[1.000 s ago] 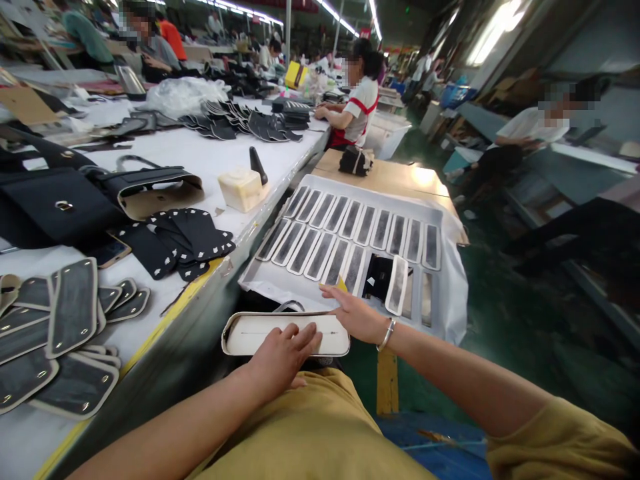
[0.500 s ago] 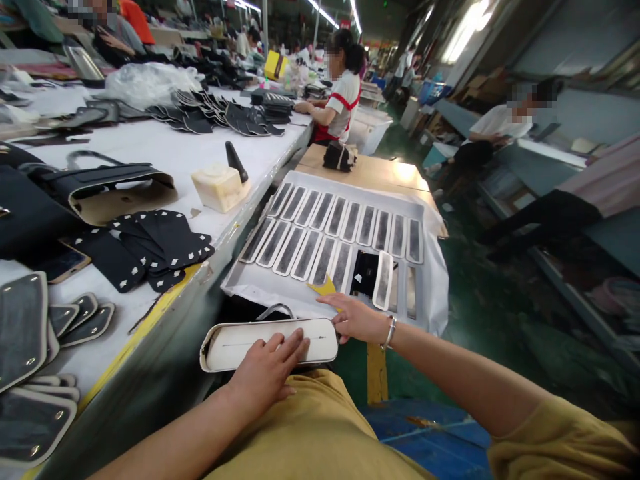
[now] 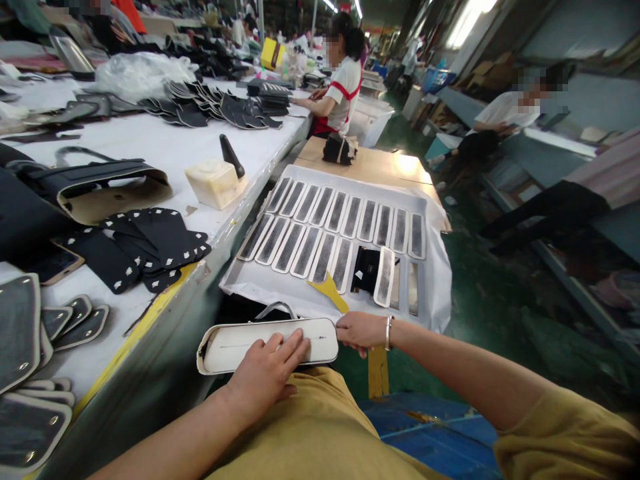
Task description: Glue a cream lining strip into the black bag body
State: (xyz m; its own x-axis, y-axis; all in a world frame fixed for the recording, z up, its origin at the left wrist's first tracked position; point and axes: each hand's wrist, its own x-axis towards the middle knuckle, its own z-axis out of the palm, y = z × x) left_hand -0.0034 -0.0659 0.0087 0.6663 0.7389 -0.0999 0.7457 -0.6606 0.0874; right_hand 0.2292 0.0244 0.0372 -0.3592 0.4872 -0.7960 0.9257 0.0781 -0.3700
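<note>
A dark handbag lies tipped with its long white panel (image 3: 235, 343) facing up, against the front of my yellow top. My left hand (image 3: 270, 360) rests on this panel, fingers stretched flat and the thumb by its near edge. My right hand (image 3: 363, 331) is closed at the panel's right end, thumb and fingers pinching the rim; the fingertips are partly hidden. Beyond the panel, the bag's grey handle (image 3: 275, 309) sticks up. A yellow notched scraper-like piece (image 3: 329, 291) lies just past my right hand on the tray's near edge.
A lined tray (image 3: 280, 293) holds rows of dark strips with white borders (image 3: 320, 207) and a black piece (image 3: 367, 269). On the left table are an open bag (image 3: 110, 193), black cut pieces (image 3: 145, 243) and a cream block (image 3: 213, 183). A co-worker (image 3: 345, 87) sits beyond.
My right hand's fingers have curled in from an outstretched index finger, and the hand has dropped slightly at the bag's end. My left hand stays on the panel.
</note>
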